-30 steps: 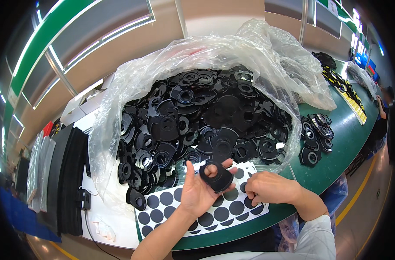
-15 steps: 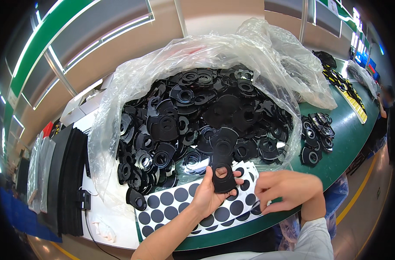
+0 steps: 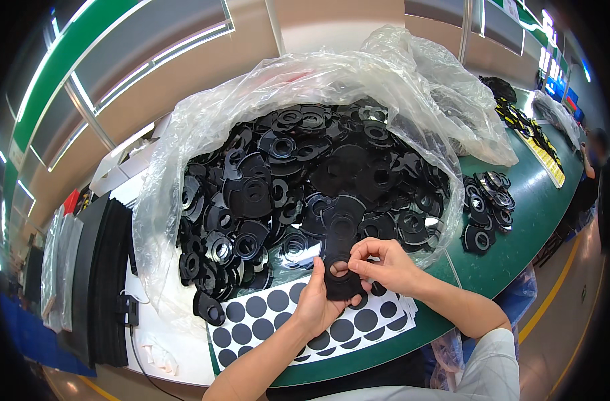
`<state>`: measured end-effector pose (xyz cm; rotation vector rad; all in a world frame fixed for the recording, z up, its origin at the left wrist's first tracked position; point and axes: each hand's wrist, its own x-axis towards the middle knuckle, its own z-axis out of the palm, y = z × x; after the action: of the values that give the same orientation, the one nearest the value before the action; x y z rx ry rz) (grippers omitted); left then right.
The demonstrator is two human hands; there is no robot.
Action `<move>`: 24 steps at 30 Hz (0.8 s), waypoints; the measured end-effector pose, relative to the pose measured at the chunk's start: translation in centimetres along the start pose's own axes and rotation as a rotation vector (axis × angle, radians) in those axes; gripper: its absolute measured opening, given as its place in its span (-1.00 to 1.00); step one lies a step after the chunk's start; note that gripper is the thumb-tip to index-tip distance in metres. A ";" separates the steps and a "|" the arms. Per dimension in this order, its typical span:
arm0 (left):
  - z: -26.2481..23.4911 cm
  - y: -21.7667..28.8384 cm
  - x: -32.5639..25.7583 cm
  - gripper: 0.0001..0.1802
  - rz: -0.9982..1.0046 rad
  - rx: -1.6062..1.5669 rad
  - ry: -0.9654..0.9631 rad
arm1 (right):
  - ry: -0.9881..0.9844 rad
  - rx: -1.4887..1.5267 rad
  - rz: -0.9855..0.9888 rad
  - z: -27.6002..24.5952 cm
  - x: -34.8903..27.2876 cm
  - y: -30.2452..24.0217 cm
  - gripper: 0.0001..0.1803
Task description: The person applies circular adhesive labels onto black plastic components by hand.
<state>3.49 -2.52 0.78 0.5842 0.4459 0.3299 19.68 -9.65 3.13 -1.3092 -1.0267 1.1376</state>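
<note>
My left hand (image 3: 315,304) grips a flat black plastic part (image 3: 343,289) with a round hole, thumb at its left side and fingers underneath. Over the right edge of that hole, my right hand (image 3: 388,266) has thumb and forefinger pinched together; what sits between the tips is too small to make out. Below both hands lie white sheets (image 3: 250,321) covered with round black stickers. Just beyond them, a large heap of similar black parts (image 3: 258,194) fills an opened clear plastic bag (image 3: 161,200).
More black parts (image 3: 482,207) lie on the green tabletop (image 3: 532,220) at the right. Dark flat sheets (image 3: 104,281) stand stacked at the left, near a small black device (image 3: 128,309) with a cable. Another person (image 3: 595,160) is at the far right.
My right hand has moved left and up from the right edge of the sticker sheets to the hole of the black part. My left hand still holds that part.
</note>
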 end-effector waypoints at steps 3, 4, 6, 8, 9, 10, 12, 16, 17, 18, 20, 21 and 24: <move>0.1 0.1 0.0 -0.32 -0.005 0.005 0.007 | 0.005 -0.015 0.004 0.0 0.0 0.2 -0.83; 0.1 0.0 0.0 -0.31 -0.003 0.008 0.002 | 0.010 -0.020 -0.001 0.0 0.0 0.2 -0.84; 0.1 0.0 0.1 -0.31 -0.002 0.011 -0.003 | 0.013 -0.016 0.005 0.0 0.1 0.2 -0.84; 0.1 0.0 0.1 -0.31 -0.005 0.023 -0.001 | 0.016 -0.011 0.011 0.0 0.1 0.2 -0.85; 0.1 0.0 0.1 -0.31 -0.005 0.023 -0.001 | 0.015 -0.012 0.006 0.0 0.1 0.3 -0.85; 0.0 0.0 0.1 -0.30 -0.005 0.017 -0.006 | 0.014 -0.013 0.001 0.0 0.1 0.3 -0.85; -0.1 0.0 0.1 -0.30 -0.004 0.010 -0.010 | 0.017 -0.015 0.008 0.1 0.1 0.2 -0.85; -0.1 -0.1 0.1 -0.30 -0.005 0.012 -0.018 | 0.013 -0.016 -0.002 0.0 0.1 0.3 -0.84; -0.2 -0.1 0.1 -0.30 -0.007 0.011 -0.016 | 0.012 -0.016 -0.002 0.0 0.1 0.3 -0.84; -0.1 -0.1 0.1 -0.30 -0.007 0.011 -0.016 | 0.017 -0.019 0.009 0.1 0.1 0.2 -0.84; 0.0 0.0 0.1 -0.30 -0.006 0.018 -0.014 | 0.021 -0.023 0.019 0.1 0.1 0.1 -0.84; 0.0 0.0 0.1 -0.30 -0.005 0.019 -0.014 | 0.017 -0.025 0.013 0.1 0.1 0.1 -0.84; 0.2 0.1 -0.1 -0.30 -0.003 0.033 -0.020 | 0.019 -0.015 -0.012 0.2 0.0 0.3 -0.85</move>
<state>3.51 -2.58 1.01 0.6184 0.4334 0.3143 19.51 -9.62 2.80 -1.3222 -1.0293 1.1083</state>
